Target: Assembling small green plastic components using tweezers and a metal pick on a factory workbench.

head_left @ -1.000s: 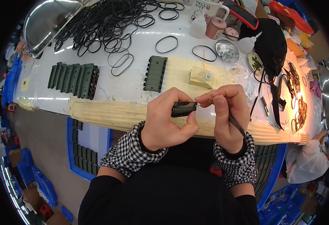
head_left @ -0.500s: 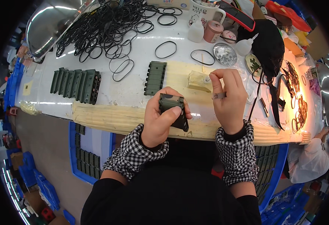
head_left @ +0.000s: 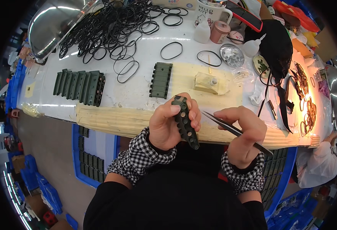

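Observation:
My left hand point(head_left: 169, 124) grips a dark green plastic part point(head_left: 184, 122) with a row of holes, held edge-up in front of my chest. My right hand point(head_left: 242, 135) holds black tweezers point(head_left: 230, 129), their tips pointing left toward the part and a short way from it. Both hands hover over the near edge of the white workbench point(head_left: 134, 94), above a pale wooden strip point(head_left: 114, 119).
On the bench lie another green part point(head_left: 161, 80), a row of several green parts point(head_left: 80, 86), a heap of black rubber rings point(head_left: 107, 27), a cream block point(head_left: 208, 83), small bottles point(head_left: 202, 31), a mug, a metal tin point(head_left: 232, 55) and a black cloth point(head_left: 276, 42). Blue crates point(head_left: 93, 153) sit below.
My left hand turned the green part up on edge. My right hand came down from the cream block, tweezers now pointing at the part.

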### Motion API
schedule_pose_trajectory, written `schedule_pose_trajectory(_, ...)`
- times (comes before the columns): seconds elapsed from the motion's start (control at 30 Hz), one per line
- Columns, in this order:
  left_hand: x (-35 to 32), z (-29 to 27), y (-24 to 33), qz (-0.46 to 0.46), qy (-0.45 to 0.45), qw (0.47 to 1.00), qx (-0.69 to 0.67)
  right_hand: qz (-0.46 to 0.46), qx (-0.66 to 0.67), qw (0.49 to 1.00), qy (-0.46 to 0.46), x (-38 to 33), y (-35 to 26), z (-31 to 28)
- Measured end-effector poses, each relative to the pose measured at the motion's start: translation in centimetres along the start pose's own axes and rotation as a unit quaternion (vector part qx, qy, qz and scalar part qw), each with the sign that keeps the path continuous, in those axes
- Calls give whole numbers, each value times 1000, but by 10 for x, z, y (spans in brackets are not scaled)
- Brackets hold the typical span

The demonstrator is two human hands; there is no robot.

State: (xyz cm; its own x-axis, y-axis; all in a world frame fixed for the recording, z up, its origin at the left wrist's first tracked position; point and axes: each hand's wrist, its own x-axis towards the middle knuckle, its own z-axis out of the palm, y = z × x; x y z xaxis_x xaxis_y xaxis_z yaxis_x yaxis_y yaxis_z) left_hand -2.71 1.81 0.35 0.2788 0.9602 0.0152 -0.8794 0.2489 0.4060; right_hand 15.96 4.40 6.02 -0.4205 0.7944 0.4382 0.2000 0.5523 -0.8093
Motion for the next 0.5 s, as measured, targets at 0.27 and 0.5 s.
schedule_pose_trajectory(0.27,1,-1,-2,-2,-13,1000,-16,-10,89,996,2,3,-5,20)
schedule_pose_trajectory(0.5,0,-1,-2,-9,-5,1000,-16,12,162,986,24,1,-3,27)
